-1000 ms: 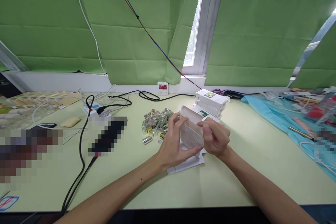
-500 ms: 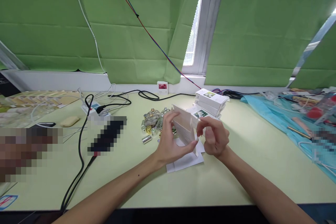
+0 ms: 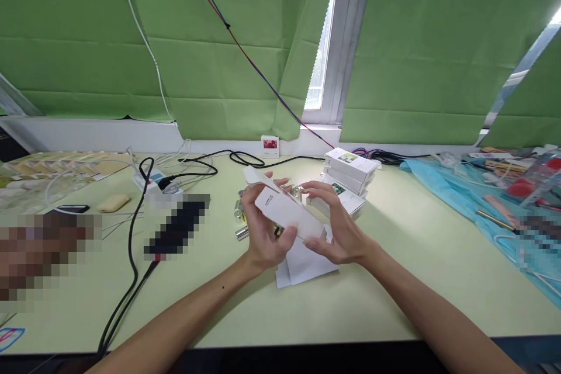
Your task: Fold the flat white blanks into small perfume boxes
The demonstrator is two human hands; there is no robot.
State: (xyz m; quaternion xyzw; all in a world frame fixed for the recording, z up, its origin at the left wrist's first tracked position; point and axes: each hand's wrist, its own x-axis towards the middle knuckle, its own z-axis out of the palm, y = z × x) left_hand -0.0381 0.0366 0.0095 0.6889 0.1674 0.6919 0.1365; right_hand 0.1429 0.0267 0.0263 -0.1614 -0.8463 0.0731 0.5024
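A white carton (image 3: 287, 213) with small dark print is tilted above the table, its flap raised at the upper left. My left hand (image 3: 265, 234) wraps round its left side, thumb on the front face. At its lower right end, my right hand (image 3: 339, 225) touches the carton with the thumb, the other fingers curved over the far side. White flat sheets of card (image 3: 309, 266) lie beneath. Behind the carton, mostly hidden, are glass bottles and shiny caps; a silver cap (image 3: 242, 232) shows at the left.
White boxes (image 3: 350, 166) are stacked behind my right hand. Black cables, a power strip (image 3: 151, 180) and a blurred dark device (image 3: 179, 227) lie left. Blue plastic sheeting (image 3: 442, 187) with clutter is at right. A small box (image 3: 270, 146) stands at the back.
The carton has turned so its printed face shows, and its flap end now points to the upper left. My right hand has moved onto its lower right end, with the fingers spread out more.
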